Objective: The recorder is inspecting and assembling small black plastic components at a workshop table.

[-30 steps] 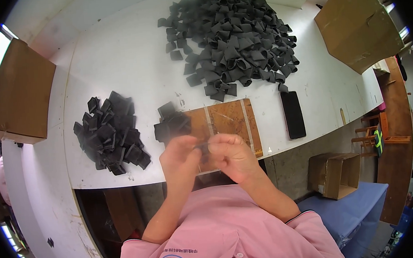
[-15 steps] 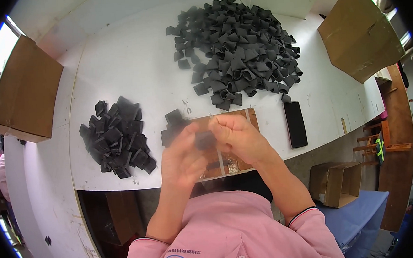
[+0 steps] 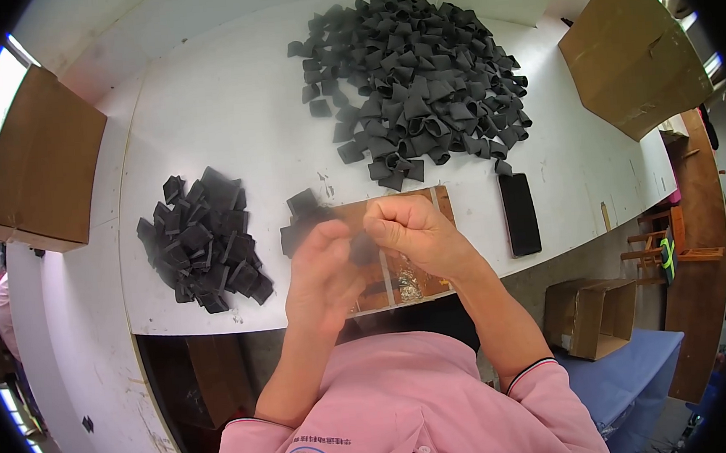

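Plainly, from my remote seat, the relation that matters is the small black piece point(image 3: 364, 248) lying between my two hands, above the wooden board point(image 3: 431, 287) on the desk point(image 3: 246, 117). It sits right of the left hand point(image 3: 317, 272) and just left of the right hand point(image 3: 409, 223), on the body side of its fingertips. The right fingers are curled closed; the left are blurred, so I cannot tell their grip, nor the piece's long axis.
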{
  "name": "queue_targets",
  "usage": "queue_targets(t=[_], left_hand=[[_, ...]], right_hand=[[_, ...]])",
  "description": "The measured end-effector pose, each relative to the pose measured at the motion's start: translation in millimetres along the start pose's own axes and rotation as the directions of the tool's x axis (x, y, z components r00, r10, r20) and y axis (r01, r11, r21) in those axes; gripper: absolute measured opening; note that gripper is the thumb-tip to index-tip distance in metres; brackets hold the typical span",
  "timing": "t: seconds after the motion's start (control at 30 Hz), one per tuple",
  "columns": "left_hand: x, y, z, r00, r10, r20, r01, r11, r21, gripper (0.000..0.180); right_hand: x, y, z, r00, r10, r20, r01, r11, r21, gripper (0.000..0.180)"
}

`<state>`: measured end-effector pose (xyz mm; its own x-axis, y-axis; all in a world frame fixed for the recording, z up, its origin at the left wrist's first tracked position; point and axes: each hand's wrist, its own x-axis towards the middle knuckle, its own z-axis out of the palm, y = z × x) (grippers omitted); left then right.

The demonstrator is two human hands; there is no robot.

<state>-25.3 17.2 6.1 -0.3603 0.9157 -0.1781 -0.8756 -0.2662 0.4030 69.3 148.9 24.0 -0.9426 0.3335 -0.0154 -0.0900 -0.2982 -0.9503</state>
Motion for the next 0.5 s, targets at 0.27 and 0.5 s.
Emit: queue_targets(t=[0.27,0.5], left_hand=[[5,5,33,0.798,0.534,0.278,-0.524,0.388,0.758,0.038],[7,0,30,0.774,0.566,0.284,-0.564,0.412,0.715,0.012]], right_hand=[[-14,-4,12,0.834,-0.505,-0.225,0.27,0.727,-0.632,0.021],[-21,-4,30,0.723,-0.691,0.013,0.336,0.334,-0.881,0.038]])
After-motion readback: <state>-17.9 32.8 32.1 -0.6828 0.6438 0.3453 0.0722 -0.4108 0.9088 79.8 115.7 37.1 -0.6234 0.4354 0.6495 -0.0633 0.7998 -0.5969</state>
